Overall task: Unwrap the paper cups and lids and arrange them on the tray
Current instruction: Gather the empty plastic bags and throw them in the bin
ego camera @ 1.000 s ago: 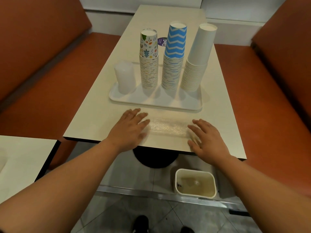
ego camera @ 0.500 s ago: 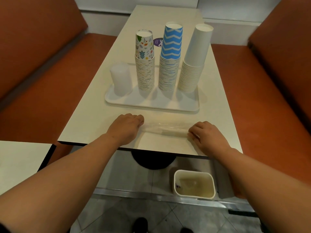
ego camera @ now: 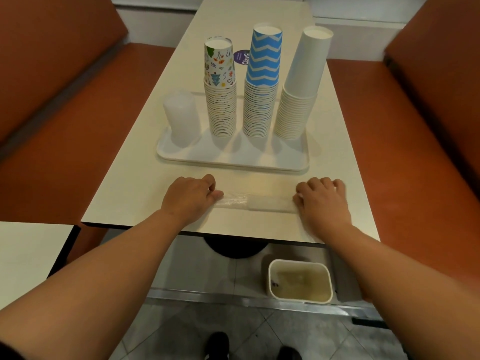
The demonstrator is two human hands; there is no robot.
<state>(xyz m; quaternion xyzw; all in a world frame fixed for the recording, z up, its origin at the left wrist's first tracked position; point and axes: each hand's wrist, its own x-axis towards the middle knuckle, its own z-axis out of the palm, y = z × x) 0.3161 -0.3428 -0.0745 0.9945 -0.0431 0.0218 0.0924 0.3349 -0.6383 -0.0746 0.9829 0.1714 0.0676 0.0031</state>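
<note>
The left hand [ego camera: 191, 197] is resting knuckles-up near the front edge of the pale rectangular surface [ego camera: 135, 183], its fingers curled under and its thumb and fingertips pinching the left end of a clear, crinkled plastic wrapper [ego camera: 255, 202] that is lying flattened in a narrow strip. The right hand [ego camera: 322, 200] is mirroring it at the strip's right end, fingers curled and gripping the plastic there, so the wrapper is lying stretched between the two hands, flat on the surface.

Just beyond the wrapper, the white rectangular plastic tray [ego camera: 228, 159] is sitting crosswise. Standing on it in a row, from left to right, are a short stack of translucent white lids [ego camera: 180, 118], a rim-down stack of paper cups with colourful doodle prints [ego camera: 220, 92], a rim-down stack of blue-and-white zigzag paper cups [ego camera: 261, 84], and a rim-down stack of plain white paper cups [ego camera: 301, 87] leaning slightly rightward. The stacks are standing close together, not visibly touching.
</note>
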